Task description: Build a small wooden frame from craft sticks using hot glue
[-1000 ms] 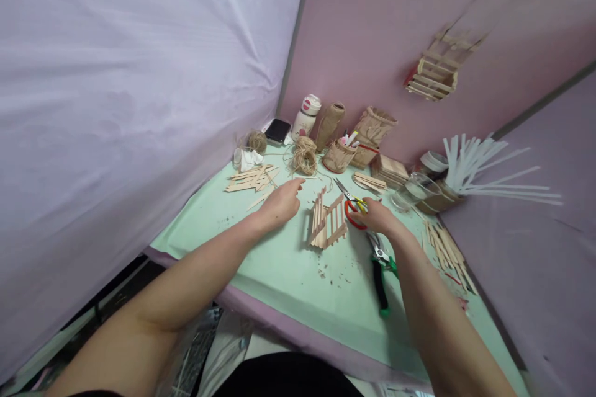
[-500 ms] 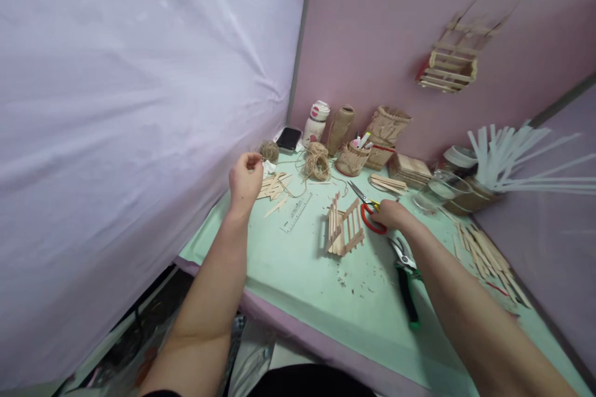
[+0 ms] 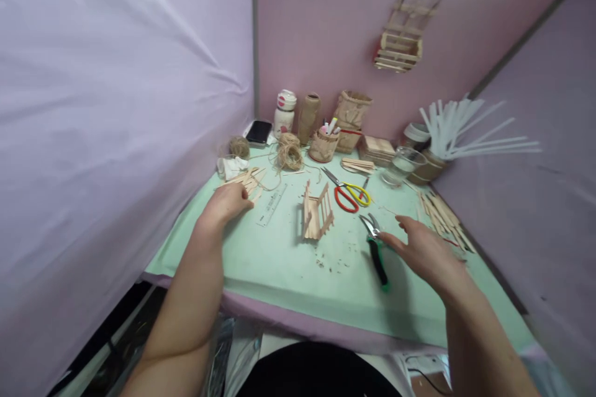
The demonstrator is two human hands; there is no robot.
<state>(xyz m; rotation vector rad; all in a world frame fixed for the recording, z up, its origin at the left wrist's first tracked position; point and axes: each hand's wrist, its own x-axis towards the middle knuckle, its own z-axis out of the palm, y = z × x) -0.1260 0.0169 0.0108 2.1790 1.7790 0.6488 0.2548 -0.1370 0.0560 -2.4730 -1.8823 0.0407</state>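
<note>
My left hand (image 3: 229,201) is low over the left of the table, its thumb and fingers pinched on the tip of a thin wooden stick (image 3: 255,200), beside a pile of sticks (image 3: 249,180). My right hand (image 3: 421,248) hovers at the right with thumb and fingers apart, holding nothing, just right of the pruning shears (image 3: 375,248) with green and black handles. Scissors (image 3: 347,191) with red and yellow handles lie behind the shears. Between my hands a small slatted wooden frame (image 3: 317,214) stands on the green cloth, near a clear ruler (image 3: 271,206).
Along the back are a phone (image 3: 259,132), a white bottle (image 3: 284,113), twine (image 3: 289,154), a pen cup (image 3: 323,145) and a glass (image 3: 403,166). White strips (image 3: 454,130) fan out at the right, above more sticks (image 3: 444,220). A slatted basket (image 3: 399,51) hangs on the wall.
My right hand has let go of the scissors, which now lie on the table, and has opened over the shears. My left hand has come down to the sticks. The view has turned right.
</note>
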